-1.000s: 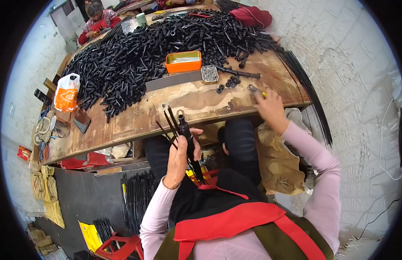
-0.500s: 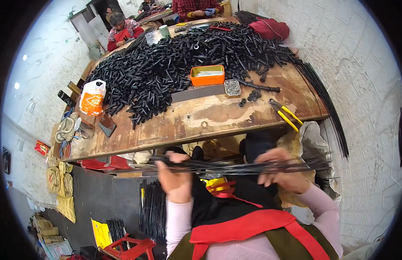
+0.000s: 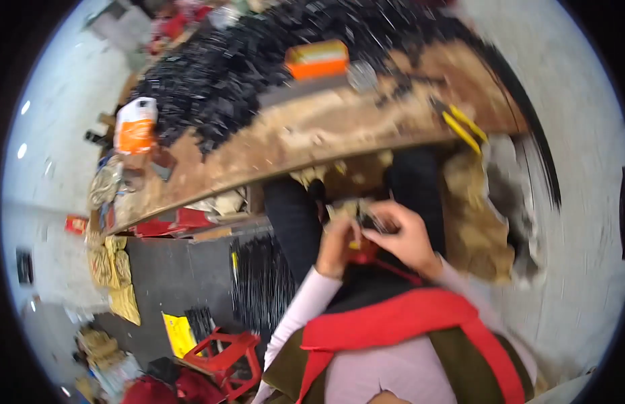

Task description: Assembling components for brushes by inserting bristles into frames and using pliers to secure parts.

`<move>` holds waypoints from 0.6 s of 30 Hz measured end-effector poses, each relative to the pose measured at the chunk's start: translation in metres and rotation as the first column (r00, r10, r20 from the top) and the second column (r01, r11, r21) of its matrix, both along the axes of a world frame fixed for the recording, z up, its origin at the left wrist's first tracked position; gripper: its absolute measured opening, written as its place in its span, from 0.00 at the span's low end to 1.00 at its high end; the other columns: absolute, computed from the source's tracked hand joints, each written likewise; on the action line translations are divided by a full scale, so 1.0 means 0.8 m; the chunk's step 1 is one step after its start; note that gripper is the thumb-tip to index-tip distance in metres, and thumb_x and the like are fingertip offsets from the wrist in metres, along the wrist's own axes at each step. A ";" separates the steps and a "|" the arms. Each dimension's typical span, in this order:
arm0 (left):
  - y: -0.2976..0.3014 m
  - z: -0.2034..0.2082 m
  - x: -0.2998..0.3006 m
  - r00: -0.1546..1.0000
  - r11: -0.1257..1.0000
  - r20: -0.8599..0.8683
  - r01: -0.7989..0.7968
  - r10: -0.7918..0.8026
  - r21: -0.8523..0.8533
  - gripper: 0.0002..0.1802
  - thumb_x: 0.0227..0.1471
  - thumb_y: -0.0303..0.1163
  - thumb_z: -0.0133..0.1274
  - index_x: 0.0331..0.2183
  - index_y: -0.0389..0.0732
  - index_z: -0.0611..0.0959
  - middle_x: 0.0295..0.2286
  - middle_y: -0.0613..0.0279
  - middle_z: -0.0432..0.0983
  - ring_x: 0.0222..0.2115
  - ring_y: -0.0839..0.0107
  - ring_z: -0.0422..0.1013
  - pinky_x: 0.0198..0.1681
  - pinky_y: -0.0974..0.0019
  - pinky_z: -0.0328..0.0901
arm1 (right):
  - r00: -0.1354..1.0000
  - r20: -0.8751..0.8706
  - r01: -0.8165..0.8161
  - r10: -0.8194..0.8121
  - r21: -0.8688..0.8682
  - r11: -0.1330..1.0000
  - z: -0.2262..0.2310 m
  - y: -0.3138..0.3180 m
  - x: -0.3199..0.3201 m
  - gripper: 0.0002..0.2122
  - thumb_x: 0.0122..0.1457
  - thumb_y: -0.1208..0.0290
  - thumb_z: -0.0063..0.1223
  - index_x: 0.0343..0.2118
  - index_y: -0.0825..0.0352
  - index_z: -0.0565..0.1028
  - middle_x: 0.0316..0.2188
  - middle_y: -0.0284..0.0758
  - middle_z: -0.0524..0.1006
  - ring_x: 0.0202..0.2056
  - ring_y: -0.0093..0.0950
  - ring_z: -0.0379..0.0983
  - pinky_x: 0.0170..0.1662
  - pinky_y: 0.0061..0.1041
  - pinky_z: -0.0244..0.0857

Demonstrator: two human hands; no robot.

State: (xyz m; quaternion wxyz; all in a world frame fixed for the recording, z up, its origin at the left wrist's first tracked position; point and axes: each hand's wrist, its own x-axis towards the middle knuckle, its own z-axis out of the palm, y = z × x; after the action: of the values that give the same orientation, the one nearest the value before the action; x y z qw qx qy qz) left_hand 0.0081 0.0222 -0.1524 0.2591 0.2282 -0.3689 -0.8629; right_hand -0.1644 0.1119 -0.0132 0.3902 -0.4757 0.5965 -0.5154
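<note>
From here I see my left hand [image 3: 335, 244] and right hand [image 3: 410, 239] meeting at a blurred dark item [image 3: 382, 224]; grip closure, pointing direction, long axis: I cannot tell.

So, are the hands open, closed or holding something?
Left hand: near the right one; too blurred to tell its grip.
Right hand: curled at something dark; grip also unclear.

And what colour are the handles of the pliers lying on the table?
Yellow; the handles show in the head view, though somewhat blurred.
</note>
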 end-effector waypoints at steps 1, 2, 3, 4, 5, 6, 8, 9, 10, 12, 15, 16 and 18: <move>-0.001 0.072 -0.016 0.911 0.900 0.247 -0.223 0.329 -0.375 0.16 0.62 0.36 0.41 0.38 0.35 0.79 0.34 0.60 0.75 0.34 0.74 0.70 0.41 0.71 0.64 | 0.998 0.050 -0.043 0.045 -0.043 0.998 -0.008 -0.014 0.004 0.17 0.49 0.79 0.66 0.43 0.68 0.75 0.34 0.29 0.77 0.36 0.16 0.72 0.40 0.19 0.68; -0.009 0.133 -0.023 0.868 0.779 0.298 -0.147 0.397 -0.610 0.18 0.62 0.37 0.42 0.41 0.33 0.78 0.37 0.58 0.74 0.36 0.72 0.70 0.43 0.70 0.63 | 0.993 0.083 -0.079 0.087 -0.094 0.992 -0.013 -0.026 0.006 0.16 0.50 0.79 0.65 0.43 0.68 0.75 0.33 0.29 0.77 0.35 0.16 0.72 0.39 0.19 0.68; -0.012 0.137 -0.023 0.884 0.790 0.248 -0.190 0.396 -0.583 0.20 0.63 0.38 0.42 0.46 0.31 0.76 0.41 0.57 0.74 0.41 0.70 0.71 0.48 0.68 0.63 | 0.993 0.022 -0.113 0.117 -0.147 0.983 -0.008 -0.036 0.006 0.15 0.50 0.79 0.64 0.43 0.68 0.75 0.33 0.29 0.77 0.35 0.16 0.72 0.39 0.19 0.68; -0.006 0.154 -0.028 0.922 0.865 0.191 -0.222 0.336 -0.451 0.23 0.64 0.38 0.42 0.51 0.29 0.72 0.45 0.56 0.73 0.46 0.67 0.70 0.54 0.66 0.61 | 0.989 -0.049 -0.149 0.142 -0.201 0.968 -0.004 -0.043 0.001 0.15 0.51 0.79 0.64 0.43 0.68 0.75 0.34 0.29 0.77 0.35 0.16 0.72 0.39 0.20 0.68; -0.001 0.147 -0.027 0.930 0.900 0.115 -0.300 0.350 -0.316 0.20 0.65 0.32 0.39 0.51 0.28 0.73 0.47 0.54 0.73 0.48 0.69 0.69 0.55 0.66 0.61 | 0.987 -0.060 -0.155 0.146 -0.167 0.974 0.005 -0.049 -0.001 0.15 0.52 0.78 0.64 0.43 0.68 0.76 0.34 0.29 0.78 0.36 0.17 0.72 0.40 0.20 0.68; 0.007 0.152 -0.026 0.917 0.879 0.114 -0.322 0.382 -0.352 0.20 0.66 0.31 0.39 0.53 0.29 0.72 0.49 0.53 0.72 0.49 0.68 0.69 0.55 0.65 0.61 | 0.983 -0.068 -0.177 0.169 -0.139 0.974 0.009 -0.053 -0.006 0.14 0.52 0.77 0.64 0.42 0.67 0.76 0.35 0.30 0.78 0.37 0.17 0.73 0.40 0.20 0.68; 0.019 0.153 -0.031 0.865 0.822 0.157 -0.375 0.477 -0.428 0.20 0.66 0.31 0.39 0.53 0.28 0.72 0.48 0.52 0.73 0.49 0.68 0.70 0.55 0.65 0.62 | 0.986 0.037 -0.157 0.162 -0.105 0.982 0.002 -0.050 -0.017 0.14 0.53 0.76 0.64 0.43 0.67 0.76 0.36 0.30 0.78 0.38 0.17 0.73 0.40 0.20 0.68; 0.018 0.153 -0.042 0.853 0.809 0.177 -0.372 0.491 -0.454 0.20 0.66 0.32 0.40 0.52 0.29 0.74 0.46 0.53 0.75 0.47 0.68 0.71 0.53 0.66 0.64 | 0.969 0.152 -0.184 0.195 -0.087 0.979 -0.001 -0.053 -0.016 0.14 0.53 0.74 0.64 0.43 0.67 0.76 0.36 0.30 0.78 0.39 0.17 0.73 0.41 0.21 0.68; 0.016 0.155 -0.043 0.834 0.790 0.242 -0.319 0.497 -0.523 0.20 0.66 0.33 0.41 0.50 0.30 0.77 0.44 0.54 0.77 0.45 0.70 0.72 0.53 0.67 0.64 | 0.977 0.126 -0.141 0.171 -0.213 0.967 0.001 -0.051 -0.021 0.15 0.53 0.73 0.65 0.43 0.66 0.77 0.36 0.29 0.78 0.36 0.16 0.73 0.40 0.19 0.68; 0.010 0.142 -0.052 0.880 0.812 0.190 -0.293 0.436 -0.505 0.17 0.64 0.31 0.45 0.48 0.31 0.79 0.44 0.56 0.77 0.44 0.71 0.72 0.51 0.69 0.64 | 0.964 0.237 -0.130 0.122 0.020 0.991 0.022 -0.040 -0.039 0.15 0.53 0.74 0.64 0.44 0.65 0.77 0.32 0.27 0.78 0.29 0.13 0.72 0.30 0.14 0.66; 0.007 0.153 -0.059 0.920 0.782 0.178 -0.181 0.349 -0.596 0.13 0.58 0.25 0.52 0.45 0.32 0.81 0.42 0.57 0.78 0.42 0.72 0.73 0.46 0.71 0.67 | 0.943 0.322 -0.096 0.087 0.012 0.995 0.000 -0.035 -0.057 0.15 0.51 0.78 0.65 0.41 0.66 0.74 0.30 0.28 0.76 0.24 0.15 0.71 0.25 0.14 0.65; 0.005 0.152 -0.053 0.936 0.794 0.164 -0.160 0.310 -0.586 0.13 0.56 0.23 0.54 0.44 0.31 0.82 0.41 0.56 0.78 0.42 0.72 0.74 0.45 0.72 0.67 | 0.924 0.360 -0.141 0.129 0.005 0.990 0.008 -0.036 -0.057 0.15 0.52 0.80 0.64 0.41 0.67 0.73 0.30 0.29 0.76 0.25 0.16 0.73 0.27 0.15 0.67; 0.002 0.161 -0.045 0.921 0.766 0.171 -0.177 0.351 -0.618 0.11 0.55 0.23 0.56 0.42 0.31 0.83 0.40 0.56 0.78 0.41 0.73 0.74 0.44 0.72 0.68 | 0.893 0.417 -0.174 0.168 -0.023 0.984 0.012 -0.039 -0.053 0.14 0.52 0.81 0.63 0.42 0.69 0.73 0.31 0.31 0.77 0.26 0.18 0.74 0.29 0.17 0.70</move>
State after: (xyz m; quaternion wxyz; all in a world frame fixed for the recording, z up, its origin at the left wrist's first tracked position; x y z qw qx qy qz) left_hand -0.0282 0.0240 -0.0234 0.3828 0.3042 -0.6154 -0.6183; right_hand -0.2072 0.0806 -0.0038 0.5561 -0.4021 0.4591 -0.5642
